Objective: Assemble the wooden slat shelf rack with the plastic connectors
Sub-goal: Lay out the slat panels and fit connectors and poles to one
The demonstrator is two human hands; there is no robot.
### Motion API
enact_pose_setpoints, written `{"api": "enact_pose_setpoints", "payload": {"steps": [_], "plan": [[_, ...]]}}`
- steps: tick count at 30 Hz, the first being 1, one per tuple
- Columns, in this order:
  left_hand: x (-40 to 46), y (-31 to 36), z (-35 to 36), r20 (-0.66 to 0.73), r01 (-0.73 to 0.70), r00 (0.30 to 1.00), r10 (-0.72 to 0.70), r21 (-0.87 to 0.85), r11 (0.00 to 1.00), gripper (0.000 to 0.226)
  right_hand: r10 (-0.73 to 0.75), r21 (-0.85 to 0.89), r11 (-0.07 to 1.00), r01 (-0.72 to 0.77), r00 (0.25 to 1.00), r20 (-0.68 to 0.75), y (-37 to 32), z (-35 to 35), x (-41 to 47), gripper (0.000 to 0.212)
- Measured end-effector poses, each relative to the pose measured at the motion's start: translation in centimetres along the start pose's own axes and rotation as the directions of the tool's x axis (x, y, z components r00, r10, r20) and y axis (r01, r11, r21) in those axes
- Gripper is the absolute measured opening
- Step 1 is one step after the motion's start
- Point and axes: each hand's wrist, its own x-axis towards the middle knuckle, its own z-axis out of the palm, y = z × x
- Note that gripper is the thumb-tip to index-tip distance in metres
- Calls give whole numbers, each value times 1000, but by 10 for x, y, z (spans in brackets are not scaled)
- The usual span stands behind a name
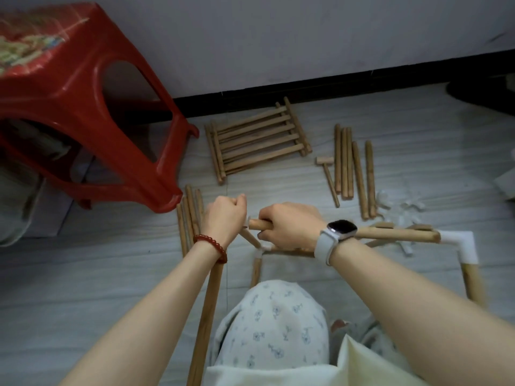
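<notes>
Home floor, I reckon: pale wood-look flooring [390, 115], black skirting [306, 90] under a plain wall [278, 37], red plastic stool [83, 107] beside my pyjama knee [273, 324].

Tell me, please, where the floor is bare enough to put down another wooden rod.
Bare floor lies between the slat panel and the small wooden mallet, and left of the left forearm, below the red stool. It is crowded around both hands, among the rods and plastic connectors on the right.

You have one head-worn wide-angle view, looking forward and steeply down, close over your left hand [225, 215] and right hand [289, 227], floor [404, 112] reaching to the wall [278, 37] ahead
</notes>
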Motion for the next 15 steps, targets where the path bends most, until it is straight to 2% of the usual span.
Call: {"api": "enact_pose_setpoints", "payload": {"steps": [3, 5, 6, 8, 11, 15], "plan": [[-2, 1, 0, -58, -52, 997, 56, 61, 997, 58, -27, -176, 984, -3, 985, -172, -4, 15, 0, 23], [-3, 2, 0, -77, -76, 994, 80, 64, 995, 58, -115, -335, 942, -13, 925, -361, -1, 27, 2, 21], [-3, 3, 1, -89, -86, 992, 91, 62, 994, 58, -143, -384, 923, -16, 913, -383, 2, 28, 3, 24], [-4, 3, 1, -115, -96, 988, 103, 65, 993, 60, -233, -442, 896, 41, 891, -389, 9, 28, 5, 29], [-4, 4, 1, -133, -101, 985, 108, 57, 993, 60, -245, -419, 904, 89, 910, -335, 11, 27, 5, 36], [-2, 2, 0, -127, -92, 987, 100, 64, 994, 60, -234, -309, 941, 136, 923, -306, 9, 25, 4, 21]]}}
